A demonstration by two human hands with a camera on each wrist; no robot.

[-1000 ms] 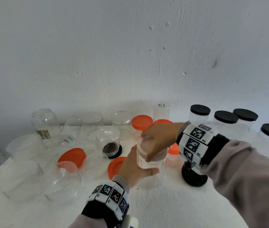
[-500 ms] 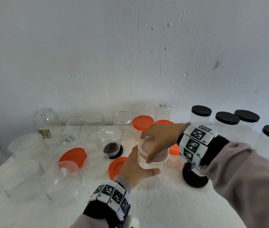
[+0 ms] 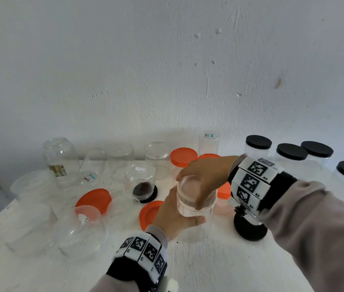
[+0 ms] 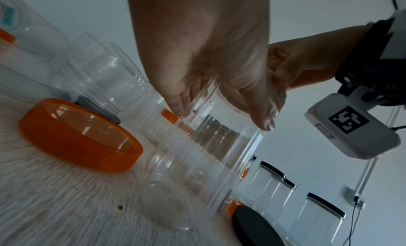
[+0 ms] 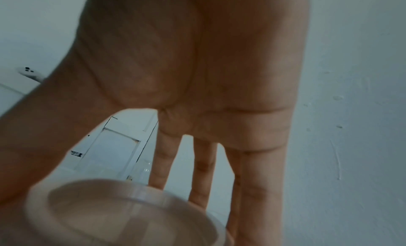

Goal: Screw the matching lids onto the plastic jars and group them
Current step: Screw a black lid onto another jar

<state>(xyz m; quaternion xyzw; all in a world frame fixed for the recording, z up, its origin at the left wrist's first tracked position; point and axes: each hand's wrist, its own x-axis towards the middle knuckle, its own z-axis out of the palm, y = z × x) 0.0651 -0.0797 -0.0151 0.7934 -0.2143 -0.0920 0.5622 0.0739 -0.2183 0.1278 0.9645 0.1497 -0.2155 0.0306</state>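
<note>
Entry: lid-fitting on the clear jar [image 3: 196,220], standing near the middle of the white counter [image 3: 219,268]. My left hand [image 3: 175,216] wraps the jar wall just under the neck, thumb across the near side. My right hand [image 3: 206,178] caps the translucent lid [image 3: 190,186] from above, fingers curled down over its rim and gripping it.

Judgement: the lid is seated on the mouth but I cannot tell how far the thread has taken. To do this well: keep the lid level, hold the jar fixed with the left, turn with the right only, light downward pressure (thin plastic threads cross easily). Stop at first firm resistance.

Materials: the jar is thin, smooth, transparent, cylindrical, and probably flexes if squeezed. The lid is frosted, round and shallow, with a slick rim. The counter surface looks rough and fibrous in the left wrist view.

Nearby: an orange lid [image 3: 150,213] lies flat just left of the jar; black-lidded jars [image 3: 292,153] are grouped far right.
</note>
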